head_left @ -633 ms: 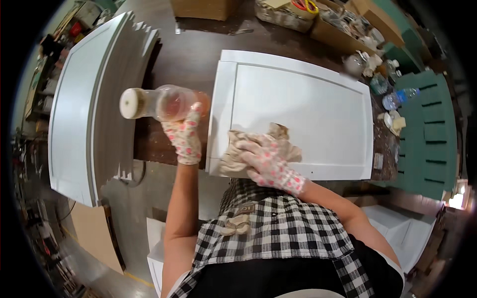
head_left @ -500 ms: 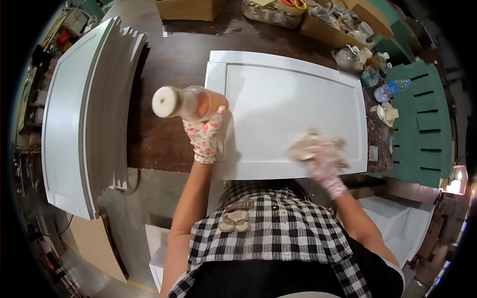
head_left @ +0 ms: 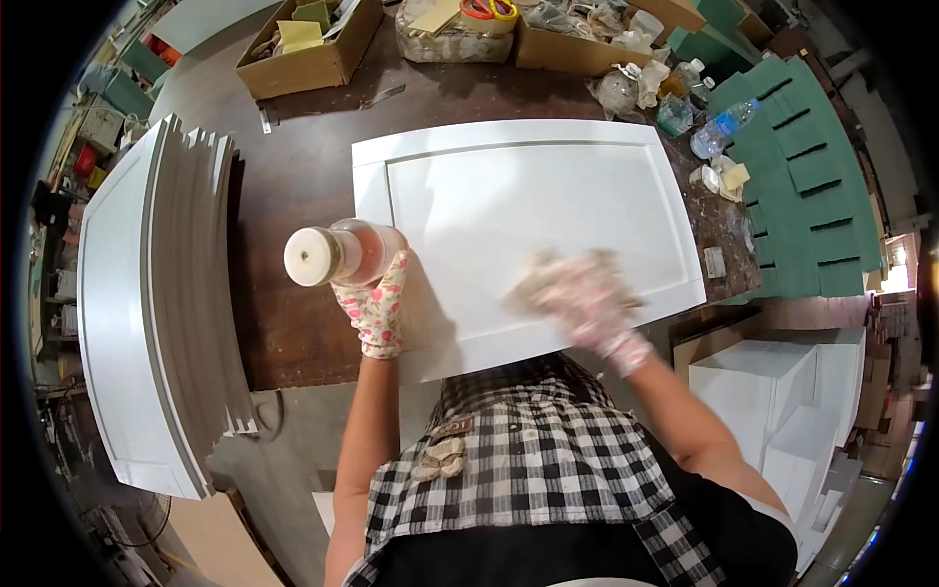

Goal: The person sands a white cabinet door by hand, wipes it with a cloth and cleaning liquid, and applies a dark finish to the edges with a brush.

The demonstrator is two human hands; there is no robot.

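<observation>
A white framed panel (head_left: 528, 210), like a cabinet door, lies flat on the dark brown table (head_left: 293, 166). My left hand (head_left: 373, 315), in a flower-patterned glove, grips a clear bottle (head_left: 364, 247) with a pale cap and orange-pink liquid. It is tilted with its cap to the left, above the panel's left edge. In the same kind of glove, my right hand (head_left: 593, 301) presses a beige cloth (head_left: 536, 280) on the panel's near right part. Hand and cloth are smeared by motion.
A stack of white panels (head_left: 147, 313) stands at the left. Cardboard boxes (head_left: 311, 59) and a bundle with tape rolls (head_left: 455, 39) line the far side. Plastic bottles (head_left: 724, 129) sit at the right, beside a slotted green board (head_left: 812, 186). White boxes (head_left: 753, 382) stand lower right.
My right hand has swept the cloth leftward over the panel. The left hand still holds the bottle. The whole view has shifted and turned a little.
</observation>
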